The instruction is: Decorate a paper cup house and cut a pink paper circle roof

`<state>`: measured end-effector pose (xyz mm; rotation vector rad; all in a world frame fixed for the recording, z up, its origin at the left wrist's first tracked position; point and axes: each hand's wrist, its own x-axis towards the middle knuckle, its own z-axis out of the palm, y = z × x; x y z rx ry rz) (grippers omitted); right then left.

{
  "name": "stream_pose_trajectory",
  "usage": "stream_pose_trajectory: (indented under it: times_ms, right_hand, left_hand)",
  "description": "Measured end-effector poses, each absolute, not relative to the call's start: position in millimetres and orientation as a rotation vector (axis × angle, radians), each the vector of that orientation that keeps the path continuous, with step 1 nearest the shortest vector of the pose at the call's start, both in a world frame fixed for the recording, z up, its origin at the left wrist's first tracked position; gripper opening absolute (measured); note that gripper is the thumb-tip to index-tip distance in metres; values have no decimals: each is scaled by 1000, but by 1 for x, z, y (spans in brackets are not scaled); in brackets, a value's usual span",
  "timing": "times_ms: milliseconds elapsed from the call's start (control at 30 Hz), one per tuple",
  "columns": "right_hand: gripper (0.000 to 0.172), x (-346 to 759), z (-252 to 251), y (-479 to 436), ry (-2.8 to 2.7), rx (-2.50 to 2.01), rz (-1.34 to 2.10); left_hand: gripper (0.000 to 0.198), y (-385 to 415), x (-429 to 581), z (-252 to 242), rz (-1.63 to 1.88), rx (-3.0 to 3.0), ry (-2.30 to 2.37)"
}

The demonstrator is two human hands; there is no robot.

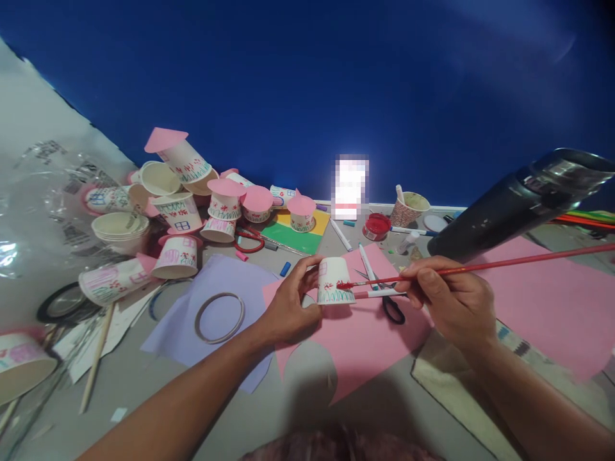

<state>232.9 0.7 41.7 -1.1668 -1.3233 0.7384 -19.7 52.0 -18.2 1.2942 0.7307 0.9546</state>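
An upside-down white paper cup (pixel 331 275) is gripped by its left side in my left hand (pixel 298 304). Green grass strokes, red dabs and a faint pink window mark its wall. My right hand (pixel 449 298) pinches a red-handled paintbrush (pixel 480 265), whose red-loaded tip touches the cup's side. Under both lies a cut sheet of pink paper (pixel 379 358), with scissors (pixel 394 310) and white markers (pixel 368 264) on it. Beyond them stands an open jar of red paint (pixel 377 226).
Decorated paper cups with pink cone tops (pixel 175 163) are heaped at the left beside plastic wrapping (pixel 57 192). A tape ring (pixel 220 318) lies on lilac paper (pixel 192 294). A black metal flask (pixel 509 205) leans at the right, near a patterned paper cup (pixel 408 208).
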Motion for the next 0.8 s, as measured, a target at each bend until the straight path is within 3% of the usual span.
stream_pose_trajectory:
  times_ms: [333, 600, 800]
  right_hand:
    - [22, 242, 40, 2, -1242, -1152, 760]
    - [30, 236, 42, 2, -1285, -1191, 751]
    - [23, 243, 42, 5, -1197, -1121, 782]
  left_hand:
    - [77, 52, -22, -20, 950, 1304, 747]
    - [75, 52, -21, -17, 947, 1291, 723]
    - [77, 52, -21, -13, 913, 1240, 753]
